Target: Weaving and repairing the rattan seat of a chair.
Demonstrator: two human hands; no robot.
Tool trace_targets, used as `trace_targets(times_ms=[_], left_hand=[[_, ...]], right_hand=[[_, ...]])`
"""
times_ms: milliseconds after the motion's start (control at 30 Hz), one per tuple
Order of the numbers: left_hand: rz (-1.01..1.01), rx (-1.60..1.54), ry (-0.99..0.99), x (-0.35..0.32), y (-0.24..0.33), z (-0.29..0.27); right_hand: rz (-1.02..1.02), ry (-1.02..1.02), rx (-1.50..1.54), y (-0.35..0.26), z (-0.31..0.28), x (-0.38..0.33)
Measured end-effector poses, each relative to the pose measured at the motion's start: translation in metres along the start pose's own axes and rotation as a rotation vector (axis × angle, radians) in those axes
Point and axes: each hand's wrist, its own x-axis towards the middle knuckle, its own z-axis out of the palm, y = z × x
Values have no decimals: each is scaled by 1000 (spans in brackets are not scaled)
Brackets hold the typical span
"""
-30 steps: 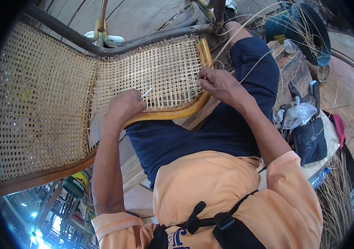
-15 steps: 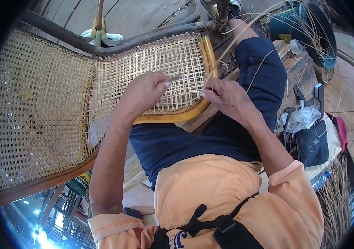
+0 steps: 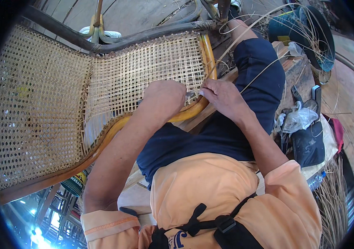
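Two hands meet at centre frame, over the near edge of the cane seat (image 3: 143, 74), and I'm watching closely. Left hand (image 3: 164, 98) is curled into a loose fist, knuckles up, pressed on the weave just above the curved frame rail (image 3: 114, 128); something thin seems to be under it, but I cannot tell what it grips. Right hand (image 3: 222, 97) sits just beside it, thumb and forefinger pinched narrow on a pale strand (image 3: 243, 37) that runs up and away toward the upper right, near the blue tub (image 3: 322, 62). The open square weave fills the middle; the finished, denser panel (image 3: 36, 108) lies at the left. My worry from here: that long strand trails loose past the knee, and if it catches on the stray cane up there it could kink or snap. Pull too hard at the pinch and I'd expect the neighbouring squares to bunch. The tools and plastic bag (image 3: 299, 120) at right sit near the elbow, easy to knock.
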Motion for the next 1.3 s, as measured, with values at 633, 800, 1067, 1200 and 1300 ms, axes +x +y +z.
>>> trace_targets(times_ms=[633, 800, 1067, 1200, 1300], left_hand=[[8, -354, 43, 1, -24, 24], [47, -403, 42, 4, -28, 28], [18, -437, 40, 4, -28, 26], [9, -446, 9, 4, -27, 23], [11, -444, 13, 4, -27, 24]], right_hand=[[161, -96, 49, -6, -8, 8], [197, -112, 92, -4, -10, 5], [198, -93, 126, -7, -14, 6], [211, -102, 151, -3, -13, 6], [192, -115, 172, 2, -9, 8]])
